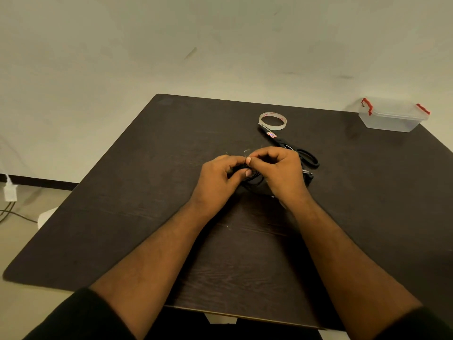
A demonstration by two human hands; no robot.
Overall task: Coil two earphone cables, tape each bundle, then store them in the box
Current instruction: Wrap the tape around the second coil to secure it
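A coiled black earphone cable (255, 180) sits between my two hands at the middle of the dark table (152, 192). My left hand (219, 179) pinches the bundle with thumb and fingers curled. My right hand (278, 171) meets it fingertip to fingertip, and a small clear strip of tape (245, 152) shows just above the fingers. More black cable (309, 177) pokes out to the right of my right hand; whether it belongs to a second earphone I cannot tell. The clear box (392, 116) with red latches stands closed at the far right corner.
A roll of clear tape (272, 120) lies beyond my hands, with black-handled scissors (291, 147) running from it toward my right hand. The table's left edge drops to a floor with a white plug and cables (9, 192).
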